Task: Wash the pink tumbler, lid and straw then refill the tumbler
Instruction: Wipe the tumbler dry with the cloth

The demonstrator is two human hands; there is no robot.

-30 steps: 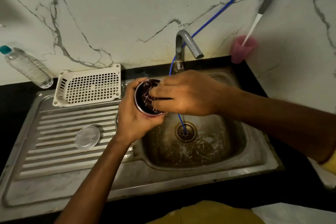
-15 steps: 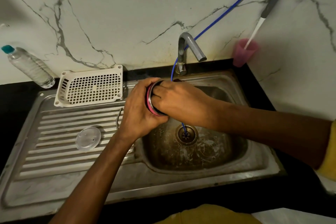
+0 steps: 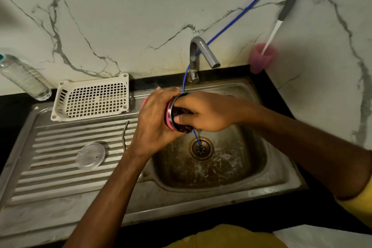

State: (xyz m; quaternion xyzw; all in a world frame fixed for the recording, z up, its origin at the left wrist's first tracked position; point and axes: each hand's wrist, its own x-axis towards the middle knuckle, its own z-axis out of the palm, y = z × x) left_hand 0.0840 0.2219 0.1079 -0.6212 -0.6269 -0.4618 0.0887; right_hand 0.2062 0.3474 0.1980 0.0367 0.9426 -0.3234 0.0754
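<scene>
My left hand [image 3: 155, 119] grips the pink tumbler [image 3: 168, 113], which lies on its side over the left edge of the sink basin [image 3: 251, 159], mouth facing right. My right hand [image 3: 207, 112] pinches a dark scrubber [image 3: 182, 111] at the tumbler's steel rim, fingers partly inside the mouth. Most of the tumbler's body is hidden by my left hand. The clear round lid [image 3: 91, 156] lies flat on the ribbed drainboard [image 3: 60, 171]. A bent metal straw [image 3: 125, 134] lies on the drainboard just right of the lid.
A tap [image 3: 203, 52] stands behind the basin, and a blue tube [image 3: 237, 17] runs down the wall into the drain [image 3: 201, 148]. A white mesh basket [image 3: 92, 98] sits at the drainboard's back. A plastic water bottle [image 3: 22, 77] stands far left; a pink cup [image 3: 260, 58] with a brush is in the right corner.
The tumbler has tipped from mouth-up toward me to lying sideways with its mouth to the right. My right hand with the scrubber has shifted to the rim.
</scene>
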